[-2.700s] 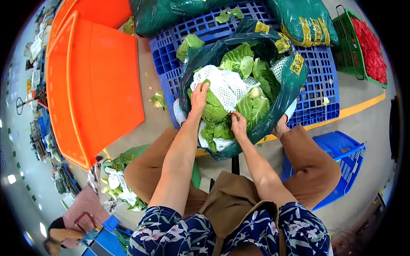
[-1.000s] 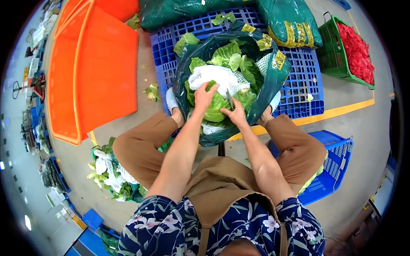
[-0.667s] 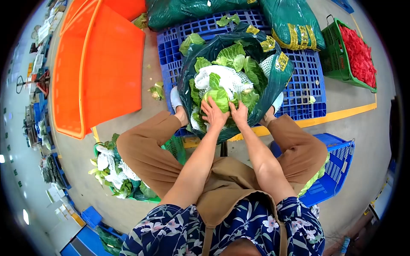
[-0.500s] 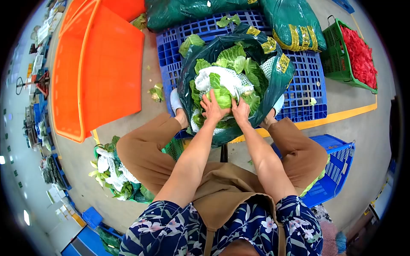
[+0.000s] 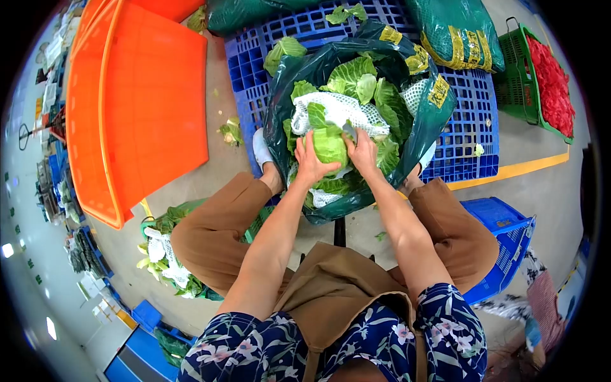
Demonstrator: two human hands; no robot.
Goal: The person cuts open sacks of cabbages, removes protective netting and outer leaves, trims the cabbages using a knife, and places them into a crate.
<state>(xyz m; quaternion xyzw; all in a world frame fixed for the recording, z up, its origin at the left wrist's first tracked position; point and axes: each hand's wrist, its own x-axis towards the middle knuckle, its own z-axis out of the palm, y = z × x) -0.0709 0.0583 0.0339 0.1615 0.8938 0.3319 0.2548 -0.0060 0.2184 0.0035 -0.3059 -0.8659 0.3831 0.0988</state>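
Blue plastic pallet [image 5: 464,169], green bag [image 5: 436,118] at its edge. Cabbage [image 5: 330,148]'s up in the bag's mouth, left hand [image 5: 310,164]'s fingers spread round it, right hand [image 5: 364,154]'s pinching a knife [image 5: 349,129], blade showing beside it.

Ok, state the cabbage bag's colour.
The cabbage bag is dark green, best seen in the head view.

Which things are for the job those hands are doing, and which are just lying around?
Seem part of the job:
left hand, on a cabbage
right hand, with a small blade
open green bag underneath

Seem just lying about:
big orange bin
blue basket
loose leaves on the floor
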